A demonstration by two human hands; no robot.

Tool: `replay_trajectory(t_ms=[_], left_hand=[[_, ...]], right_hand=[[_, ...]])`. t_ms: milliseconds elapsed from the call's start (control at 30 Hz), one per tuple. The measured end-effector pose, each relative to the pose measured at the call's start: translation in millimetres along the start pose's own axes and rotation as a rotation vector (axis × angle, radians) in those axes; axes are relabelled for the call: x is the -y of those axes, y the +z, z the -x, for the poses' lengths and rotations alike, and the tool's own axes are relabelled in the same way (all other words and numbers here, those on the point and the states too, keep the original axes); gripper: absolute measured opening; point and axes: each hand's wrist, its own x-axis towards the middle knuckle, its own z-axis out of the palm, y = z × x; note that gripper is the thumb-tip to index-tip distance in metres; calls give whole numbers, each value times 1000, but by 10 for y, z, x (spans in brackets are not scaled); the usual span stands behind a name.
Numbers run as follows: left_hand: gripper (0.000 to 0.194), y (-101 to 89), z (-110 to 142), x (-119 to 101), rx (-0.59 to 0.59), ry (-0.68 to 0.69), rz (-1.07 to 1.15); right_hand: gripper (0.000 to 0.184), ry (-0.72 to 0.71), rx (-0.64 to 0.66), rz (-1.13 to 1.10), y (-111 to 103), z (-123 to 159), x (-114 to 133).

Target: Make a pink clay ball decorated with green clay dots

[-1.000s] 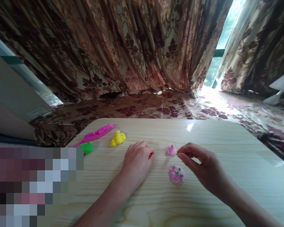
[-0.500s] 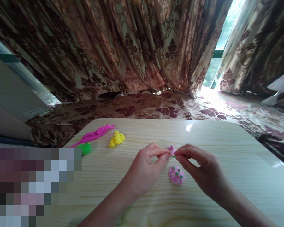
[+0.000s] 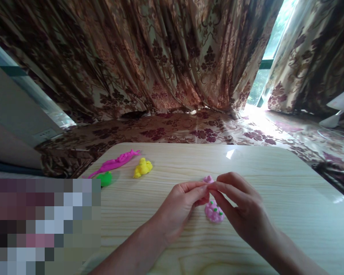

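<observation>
My left hand (image 3: 187, 198) and my right hand (image 3: 242, 198) meet fingertip to fingertip over the table, each closed in a pinch. Half a second ago a tiny bit of green clay showed at the right fingertips; the fingers now cover it. Whatever the left fingertips pinch is hidden too. Just behind the fingertips, a small pink clay lump (image 3: 208, 178) is partly covered. Below them lies a bumpy pink clay piece (image 3: 214, 214) with several green dots on it, its upper edge partly hidden by my hands.
At the table's far left are a long magenta clay strip (image 3: 117, 162), a yellow clay figure (image 3: 143, 168) and a green clay lump (image 3: 105, 178). Patterned curtains (image 3: 172, 57) hang beyond the pale wooden table (image 3: 166, 156). A white lamp (image 3: 342, 100) stands at right. A blurred patch covers the lower left.
My fingertips have come together, and the green bit has gone out of sight. The left fingers have curled inward, now partly covering the dotted pink piece.
</observation>
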Motion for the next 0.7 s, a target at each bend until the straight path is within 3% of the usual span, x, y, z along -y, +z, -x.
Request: replay_trajectory(t_ms=[133,333,533,700], left_hand=[[16,-32,-1,-29,58,7,137],[36,-43,27,-107,175,-36,224],[48,5,46,-215,274,-26,376],[51,7,55,-255,319,-61,503]], right_hand=[[31,-80,47,180,-37,-1,6],[33,-141,121,424,-56,-34,20],[52,-164,280,528,3,-30,16],[47,-122,242,612,31,-49,34]])
